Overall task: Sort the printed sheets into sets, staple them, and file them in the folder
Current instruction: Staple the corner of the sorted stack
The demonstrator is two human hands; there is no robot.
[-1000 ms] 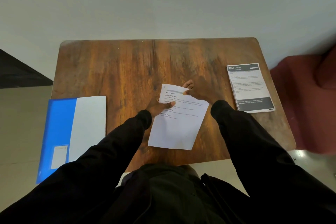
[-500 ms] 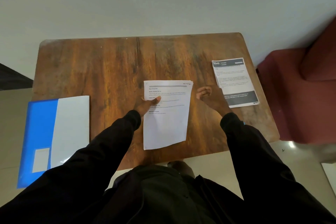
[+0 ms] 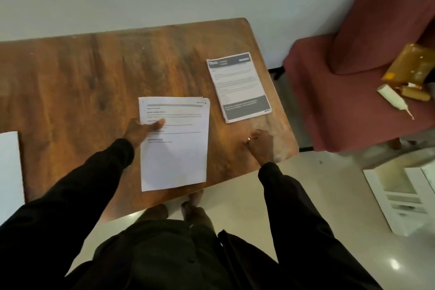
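Observation:
A set of white printed sheets (image 3: 174,148) lies square on the wooden table (image 3: 77,82), near its front edge. My left hand (image 3: 143,129) pinches the set at its left edge, thumb on top of the text. My right hand (image 3: 261,146) hovers by the table's right front corner with its fingers curled and nothing in them, apart from the sheets. A second stack of sheets (image 3: 239,87), with grey bands at top and bottom, lies further back to the right. Only a white strip of the folder (image 3: 8,165) shows at the left edge of the view.
A dark red armchair (image 3: 341,92) stands right of the table, carrying a brown packet (image 3: 409,66), a white tube (image 3: 393,99) and a small brown roll (image 3: 415,94). A white shelf unit (image 3: 404,198) sits on the floor at the lower right.
My right hand let go of the white sheets and moved right toward the table's corner. The sheets now lie straight. The view swung right, bringing the armchair in and pushing the folder almost out.

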